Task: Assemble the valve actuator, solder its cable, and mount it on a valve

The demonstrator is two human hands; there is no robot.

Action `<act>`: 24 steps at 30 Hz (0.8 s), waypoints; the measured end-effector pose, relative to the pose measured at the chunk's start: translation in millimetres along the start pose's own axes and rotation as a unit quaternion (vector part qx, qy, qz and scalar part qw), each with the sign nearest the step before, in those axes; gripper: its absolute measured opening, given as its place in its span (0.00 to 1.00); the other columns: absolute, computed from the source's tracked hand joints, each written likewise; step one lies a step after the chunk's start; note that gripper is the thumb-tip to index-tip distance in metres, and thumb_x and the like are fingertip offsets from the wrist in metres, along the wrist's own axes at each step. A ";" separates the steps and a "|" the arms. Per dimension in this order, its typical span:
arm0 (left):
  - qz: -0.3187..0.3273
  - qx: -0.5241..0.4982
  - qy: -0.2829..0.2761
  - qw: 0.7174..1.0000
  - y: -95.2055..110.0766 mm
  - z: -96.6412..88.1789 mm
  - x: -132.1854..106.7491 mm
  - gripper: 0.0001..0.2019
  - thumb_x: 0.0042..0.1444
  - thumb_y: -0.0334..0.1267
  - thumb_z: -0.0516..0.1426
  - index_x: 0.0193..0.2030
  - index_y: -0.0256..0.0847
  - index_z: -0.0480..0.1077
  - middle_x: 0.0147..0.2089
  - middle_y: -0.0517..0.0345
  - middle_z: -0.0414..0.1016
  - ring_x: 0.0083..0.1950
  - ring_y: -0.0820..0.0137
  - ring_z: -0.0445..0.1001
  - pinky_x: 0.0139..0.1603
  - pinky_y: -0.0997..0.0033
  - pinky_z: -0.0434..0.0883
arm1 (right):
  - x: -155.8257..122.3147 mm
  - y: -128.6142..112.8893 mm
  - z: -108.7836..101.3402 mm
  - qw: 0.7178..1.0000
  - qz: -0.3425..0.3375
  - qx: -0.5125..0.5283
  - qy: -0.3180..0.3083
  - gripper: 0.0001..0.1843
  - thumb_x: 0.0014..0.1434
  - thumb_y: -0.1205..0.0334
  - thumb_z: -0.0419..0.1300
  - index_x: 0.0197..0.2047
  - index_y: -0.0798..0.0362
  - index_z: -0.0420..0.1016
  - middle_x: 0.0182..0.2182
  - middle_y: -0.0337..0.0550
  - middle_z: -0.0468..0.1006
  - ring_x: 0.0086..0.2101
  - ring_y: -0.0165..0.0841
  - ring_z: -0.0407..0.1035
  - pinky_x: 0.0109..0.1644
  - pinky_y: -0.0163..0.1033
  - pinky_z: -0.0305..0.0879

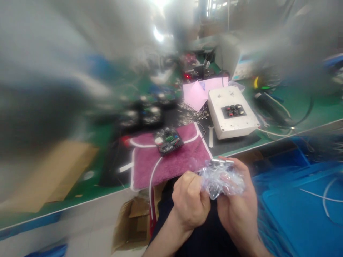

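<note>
— What are the hands doing?
— The left hand is curled into a fist on one edge of a crumpled clear plastic bag; the right hand cups and grips the bag's other side, a small metal part at its fingertips.
— Where is that bag?
— Low in front of the person, just off the edge of the green bench, near the maroon towel that carries a black circuit module. A white box stands beyond
</note>
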State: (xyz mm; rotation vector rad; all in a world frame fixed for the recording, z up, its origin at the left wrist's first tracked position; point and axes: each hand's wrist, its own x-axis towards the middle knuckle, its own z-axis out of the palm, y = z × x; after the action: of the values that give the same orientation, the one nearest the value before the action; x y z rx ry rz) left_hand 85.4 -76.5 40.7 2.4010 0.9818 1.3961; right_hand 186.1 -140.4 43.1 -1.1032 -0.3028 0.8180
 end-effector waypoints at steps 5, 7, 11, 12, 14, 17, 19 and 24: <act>-0.215 -0.061 0.005 0.975 0.4 -14.0 18.1 0.06 0.76 0.35 0.51 0.45 0.43 0.67 0.34 0.62 0.70 0.31 0.73 0.71 0.34 0.74 0.68 | 0.5 -4.7 -6.2 0.976 0.154 0.099 -0.119 0.27 0.59 0.60 0.75 0.60 0.49 0.74 0.52 0.47 0.79 0.41 0.35 0.75 0.43 0.36 0.74; -0.268 -0.141 -0.048 0.952 -2.1 -21.0 28.1 0.09 0.77 0.40 0.53 0.43 0.43 0.67 0.32 0.65 0.69 0.29 0.74 0.68 0.31 0.76 0.65 | 6.1 -8.7 -11.1 0.943 0.239 0.152 -0.174 0.27 0.58 0.60 0.74 0.59 0.50 0.74 0.51 0.48 0.79 0.39 0.36 0.76 0.40 0.38 0.76; -0.260 -0.145 -0.101 0.949 -6.1 -21.6 40.8 0.10 0.77 0.41 0.52 0.43 0.43 0.68 0.33 0.64 0.72 0.31 0.74 0.70 0.33 0.74 0.66 | 19.8 -10.6 -18.1 0.910 0.304 0.203 -0.195 0.27 0.57 0.62 0.73 0.58 0.51 0.75 0.43 0.46 0.81 0.34 0.35 0.75 0.34 0.42 0.79; -0.250 -0.114 -0.096 0.957 -5.7 -18.2 41.4 0.09 0.77 0.40 0.52 0.43 0.43 0.68 0.34 0.64 0.72 0.32 0.73 0.71 0.35 0.74 0.67 | 21.9 -9.4 -18.3 0.911 0.305 0.204 -0.187 0.26 0.57 0.63 0.73 0.58 0.52 0.75 0.42 0.46 0.81 0.33 0.34 0.74 0.33 0.41 0.79; -0.214 -0.031 -0.061 0.974 -3.9 -9.0 40.2 0.07 0.77 0.38 0.52 0.44 0.42 0.68 0.36 0.62 0.72 0.35 0.71 0.73 0.39 0.71 0.68 | 24.0 -6.3 -17.0 0.918 0.300 0.202 -0.162 0.25 0.58 0.63 0.72 0.58 0.53 0.76 0.41 0.45 0.81 0.34 0.34 0.75 0.33 0.39 0.79; -0.128 0.056 -0.014 0.990 -6.1 1.6 37.4 0.05 0.76 0.35 0.53 0.46 0.41 0.69 0.38 0.59 0.71 0.39 0.69 0.74 0.43 0.70 0.68 | 24.2 -4.0 -15.6 0.927 0.286 0.201 -0.135 0.23 0.59 0.65 0.71 0.57 0.55 0.77 0.41 0.45 0.81 0.34 0.32 0.75 0.34 0.36 0.79; -0.095 0.088 -0.005 0.992 -16.4 -0.6 40.7 0.05 0.76 0.35 0.54 0.47 0.41 0.70 0.39 0.58 0.71 0.40 0.68 0.74 0.44 0.69 0.68 | 23.3 -6.0 -19.5 0.916 0.292 0.215 -0.171 0.24 0.57 0.65 0.70 0.57 0.55 0.77 0.42 0.46 0.82 0.34 0.33 0.76 0.34 0.37 0.80; -0.206 0.207 0.091 0.952 -50.1 -36.4 66.2 0.08 0.76 0.41 0.54 0.47 0.42 0.71 0.39 0.56 0.73 0.39 0.65 0.70 0.43 0.65 0.62 | 21.3 -17.0 -46.9 0.834 0.360 0.281 -0.310 0.28 0.57 0.64 0.66 0.61 0.54 0.75 0.50 0.55 0.83 0.39 0.40 0.81 0.27 0.32 0.77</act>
State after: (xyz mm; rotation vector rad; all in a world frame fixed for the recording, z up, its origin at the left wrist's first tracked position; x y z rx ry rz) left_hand 55.1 -2.3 82.9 2.1507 1.8604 1.3707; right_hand 235.8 -160.0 33.5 -0.3287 -0.1495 1.8188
